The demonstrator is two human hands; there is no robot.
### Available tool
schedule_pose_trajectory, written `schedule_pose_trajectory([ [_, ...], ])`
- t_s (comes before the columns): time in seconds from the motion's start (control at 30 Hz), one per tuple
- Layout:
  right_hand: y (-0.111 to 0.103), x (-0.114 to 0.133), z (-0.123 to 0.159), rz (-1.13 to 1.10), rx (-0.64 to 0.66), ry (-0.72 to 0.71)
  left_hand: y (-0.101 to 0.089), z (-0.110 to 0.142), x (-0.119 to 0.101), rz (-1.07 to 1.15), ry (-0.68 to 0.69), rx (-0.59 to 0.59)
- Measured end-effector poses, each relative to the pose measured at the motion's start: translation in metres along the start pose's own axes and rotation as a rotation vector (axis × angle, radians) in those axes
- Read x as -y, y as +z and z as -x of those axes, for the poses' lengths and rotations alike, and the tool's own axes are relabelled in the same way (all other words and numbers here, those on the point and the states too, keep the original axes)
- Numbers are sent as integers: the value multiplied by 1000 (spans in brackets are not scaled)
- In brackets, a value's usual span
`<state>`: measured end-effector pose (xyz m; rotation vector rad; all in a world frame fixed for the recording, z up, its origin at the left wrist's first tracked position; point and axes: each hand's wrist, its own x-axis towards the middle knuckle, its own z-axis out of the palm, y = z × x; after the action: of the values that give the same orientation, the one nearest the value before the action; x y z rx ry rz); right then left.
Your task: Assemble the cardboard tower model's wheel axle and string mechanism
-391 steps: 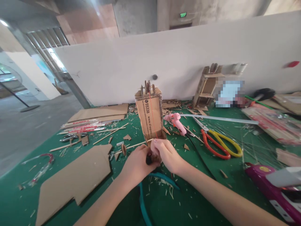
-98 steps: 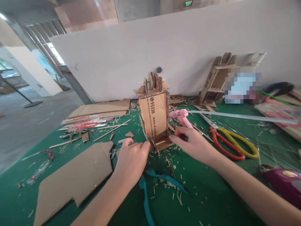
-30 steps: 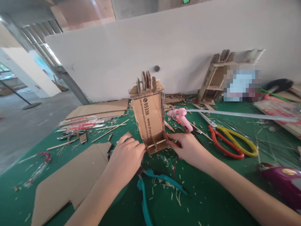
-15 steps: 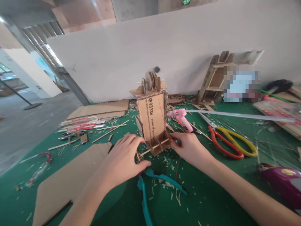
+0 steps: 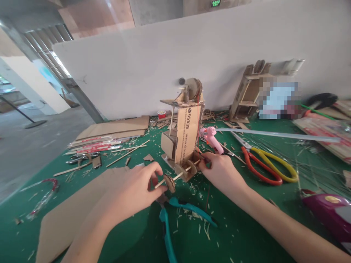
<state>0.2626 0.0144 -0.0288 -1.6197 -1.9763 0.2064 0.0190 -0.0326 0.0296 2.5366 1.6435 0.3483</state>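
A tall cardboard model (image 5: 187, 135) with printed lettering stands on the green table, turned slightly sideways. Cardboard discs (image 5: 194, 88) are mounted on its top, and a red string (image 5: 197, 120) runs down its front. Through its base passes a thin wooden stick (image 5: 178, 175), which bears a small cardboard wheel (image 5: 169, 183) outside the left side. My left hand (image 5: 137, 188) has its thumb and fingers closed around the stick's left end, beside the wheel. At the base's right side, my right hand (image 5: 219, 168) pinches the stick's other end; its fingertips are partly hidden.
Teal-handled pliers (image 5: 189, 210) lie just in front. Right of the model are a pink glue gun (image 5: 212, 138) with a long glue stick, and scissors (image 5: 263, 164). Cardboard sheets (image 5: 82, 212) lie left; a second cardboard model (image 5: 246, 93) stands behind. Scraps litter the table.
The model has turned and shifted right, showing more of its left side. My left hand has slid left off the wheel, which now shows on the stick. A red cup-like object has come into view behind.
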Motion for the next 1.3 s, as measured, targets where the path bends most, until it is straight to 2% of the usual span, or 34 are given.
schedule_pose_trajectory([
  [0.13,1,2,0,1,18,20,-3,2,-9,-43,30,18],
  [0.2,2,4,1,9,23,24,0,2,-15,-33,65,-10],
  [0.4,3,8,5,-11,30,14,27,-5,-27,-5,-42,-89],
  [0.53,2,6,6,-104,46,-2,35,-9,-26,-60,-29,-155],
  [0.83,0,-2,5,-262,210,-1,39,-12,-15,-94,39,-219],
  [1.03,1,-4,5,-261,218,-15,37,-15,-11,-44,44,-158],
  [1.3,-2,-1,4,-234,213,-110,31,-17,-6,96,-7,-93],
])
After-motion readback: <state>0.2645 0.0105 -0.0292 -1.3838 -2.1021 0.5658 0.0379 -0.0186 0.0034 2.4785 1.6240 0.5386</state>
